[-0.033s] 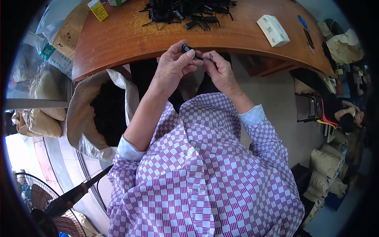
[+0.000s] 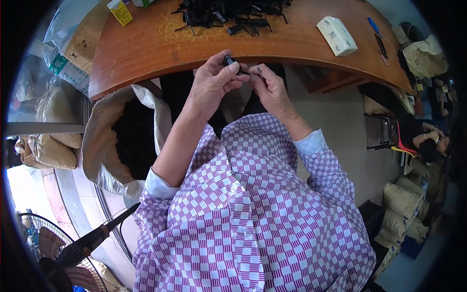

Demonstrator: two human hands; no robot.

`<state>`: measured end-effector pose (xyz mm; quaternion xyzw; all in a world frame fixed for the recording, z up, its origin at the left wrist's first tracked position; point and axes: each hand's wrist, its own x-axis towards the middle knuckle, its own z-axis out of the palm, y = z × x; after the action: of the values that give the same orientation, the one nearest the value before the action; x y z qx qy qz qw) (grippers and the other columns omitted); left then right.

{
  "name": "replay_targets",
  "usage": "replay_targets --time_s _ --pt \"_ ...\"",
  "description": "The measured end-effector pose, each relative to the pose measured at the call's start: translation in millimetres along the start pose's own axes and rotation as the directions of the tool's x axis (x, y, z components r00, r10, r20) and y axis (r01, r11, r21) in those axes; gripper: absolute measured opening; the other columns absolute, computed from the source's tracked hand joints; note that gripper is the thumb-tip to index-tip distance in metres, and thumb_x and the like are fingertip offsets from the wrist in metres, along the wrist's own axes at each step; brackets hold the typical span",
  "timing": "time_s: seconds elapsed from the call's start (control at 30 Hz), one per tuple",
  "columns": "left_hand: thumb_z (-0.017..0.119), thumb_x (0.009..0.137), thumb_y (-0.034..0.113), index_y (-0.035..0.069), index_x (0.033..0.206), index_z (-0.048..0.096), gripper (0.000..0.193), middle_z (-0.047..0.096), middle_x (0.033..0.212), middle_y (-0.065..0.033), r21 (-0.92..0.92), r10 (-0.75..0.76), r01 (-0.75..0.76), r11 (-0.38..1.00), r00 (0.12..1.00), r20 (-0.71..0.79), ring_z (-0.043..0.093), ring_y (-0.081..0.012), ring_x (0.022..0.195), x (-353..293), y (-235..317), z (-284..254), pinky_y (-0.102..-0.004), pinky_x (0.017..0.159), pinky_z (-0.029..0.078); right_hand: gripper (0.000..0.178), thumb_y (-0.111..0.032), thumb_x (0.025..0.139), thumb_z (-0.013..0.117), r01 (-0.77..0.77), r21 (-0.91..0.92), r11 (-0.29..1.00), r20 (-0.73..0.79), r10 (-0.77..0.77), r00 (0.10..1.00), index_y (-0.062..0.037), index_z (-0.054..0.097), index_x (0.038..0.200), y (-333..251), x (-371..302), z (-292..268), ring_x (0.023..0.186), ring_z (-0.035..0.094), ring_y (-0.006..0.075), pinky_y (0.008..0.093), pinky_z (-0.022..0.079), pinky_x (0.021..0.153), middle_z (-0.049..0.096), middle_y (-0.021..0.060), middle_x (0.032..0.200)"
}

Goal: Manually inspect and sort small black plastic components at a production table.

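Just off the table's near edge, my left hand [image 2: 214, 80] is closed around a small black plastic part [image 2: 228, 60], its thumb pressed on top. The part's exact kind cannot be made out, since the fingers cover most of it. Close beside it, my right hand [image 2: 272, 87] is pinched, fingertips almost meeting the left ones. A thin dark piece [image 2: 260, 71] sticks up between the right thumb and forefinger. Further back, a heap of similar black parts [image 2: 228, 14] with thin protruding strips lies on the brown wooden table [image 2: 160, 53].
A white tissue box [image 2: 336, 36] and a yellow-white carton [image 2: 120, 13] stand on the table. At my left is an open woven sack [image 2: 99, 141] of black pieces, with a fan [image 2: 53, 243] behind it. Stacked sacks [image 2: 401, 202] and a seated person [image 2: 428, 141] are at right.
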<state>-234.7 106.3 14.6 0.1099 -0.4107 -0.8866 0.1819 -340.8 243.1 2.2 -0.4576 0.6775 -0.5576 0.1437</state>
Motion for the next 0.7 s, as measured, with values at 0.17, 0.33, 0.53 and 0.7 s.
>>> replay_targets --time_s 0.17,0.33,0.53,0.7 --pt "0.067 0.084 0.012 0.003 0.118 0.046 0.041 0.063 0.095 -0.0134 0.007 -0.005 0.006 1.000 0.999 -0.049 0.066 -0.0170 0.078 -18 -12 -2 -0.0216 0.063 0.055 0.009 -0.011 0.096 0.050 -0.152 0.185 0.971 0.068 0.141 0.988 -0.0043 0.053 0.100 3 -23 11 0.060 0.041 0.0038 0.0177 0.034 0.052 0.045 -0.0037 0.072" --pt "0.067 0.084 0.008 0.007 0.111 0.049 0.033 0.061 0.085 -0.0069 0.178 0.021 -0.007 0.984 0.996 -0.081 0.064 -0.0121 0.072 -30 -17 -1 -0.0196 0.059 0.052 0.018 -0.021 0.098 0.045 -0.130 0.111 0.985 -0.062 0.137 0.989 -0.0054 0.054 0.102 -9 -35 16 0.063 0.043 0.0044 0.0194 0.036 0.054 0.046 -0.0023 0.072" --pt "0.064 0.083 0.003 0.004 0.106 0.047 0.029 0.056 0.076 -0.0023 0.626 0.128 -0.085 0.775 0.991 -0.024 0.056 -0.0083 0.064 -38 -33 -10 -0.0203 0.056 0.047 0.026 -0.026 0.099 0.042 -0.169 0.053 0.984 0.025 0.168 0.985 -0.0024 0.053 0.102 -26 -33 20 0.064 0.050 0.0104 0.0243 0.042 0.058 0.053 0.0048 0.074" --pt "0.061 0.081 -0.001 0.005 0.101 0.045 0.027 0.053 0.068 -0.0052 0.776 0.152 -0.070 0.627 0.988 -0.033 0.051 -0.0114 0.060 -44 -34 -9 -0.0258 0.055 0.045 0.017 -0.016 0.097 0.044 -0.156 0.000 0.988 0.169 0.154 0.974 0.0008 0.050 0.097 -21 -35 24 0.066 0.060 0.0202 0.0309 0.046 0.058 0.058 0.0152 0.072"
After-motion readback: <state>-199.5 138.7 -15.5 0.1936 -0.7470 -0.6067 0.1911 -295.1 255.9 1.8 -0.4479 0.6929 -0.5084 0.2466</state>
